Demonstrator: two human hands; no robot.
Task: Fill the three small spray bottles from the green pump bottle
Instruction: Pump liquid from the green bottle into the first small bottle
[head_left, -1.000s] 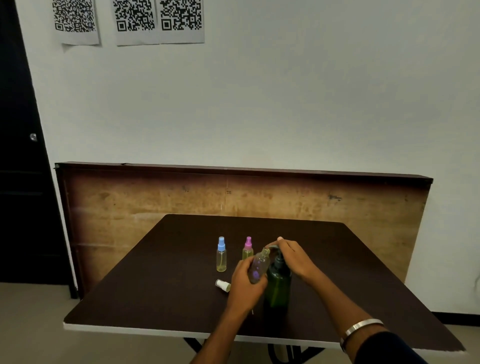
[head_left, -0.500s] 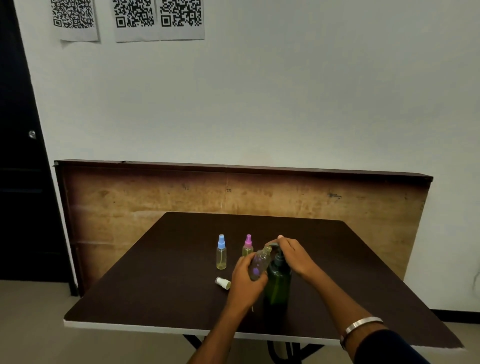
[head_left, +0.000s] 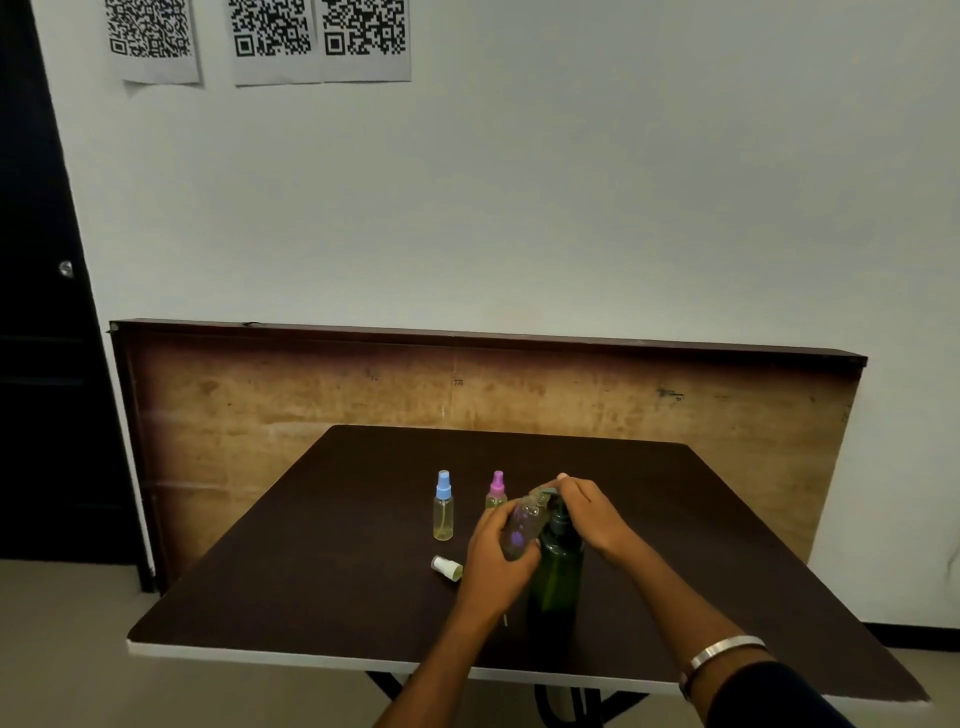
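The green pump bottle (head_left: 556, 577) stands upright near the middle of the dark table (head_left: 322, 545). My right hand (head_left: 589, 512) lies over its pump head, fingers curled over the top. My left hand (head_left: 496, 553) grips an uncapped clear spray bottle (head_left: 522, 527) with a purple print, tilted so its open neck meets the pump spout. Its white cap (head_left: 445, 566) lies on the table to the left. Two capped spray bottles stand behind: a blue-topped bottle (head_left: 443, 506) and a pink-topped bottle (head_left: 496, 491), both holding yellowish liquid.
A wooden board (head_left: 260, 405) leans against the white wall behind the table. The table's white front edge (head_left: 260, 654) runs close to me. A dark door (head_left: 36, 338) is at the left. QR code sheets (head_left: 270, 36) hang on the wall.
Both hands stay at the pump bottle with the small bottle under the spout. Only the camera view has shifted slightly.
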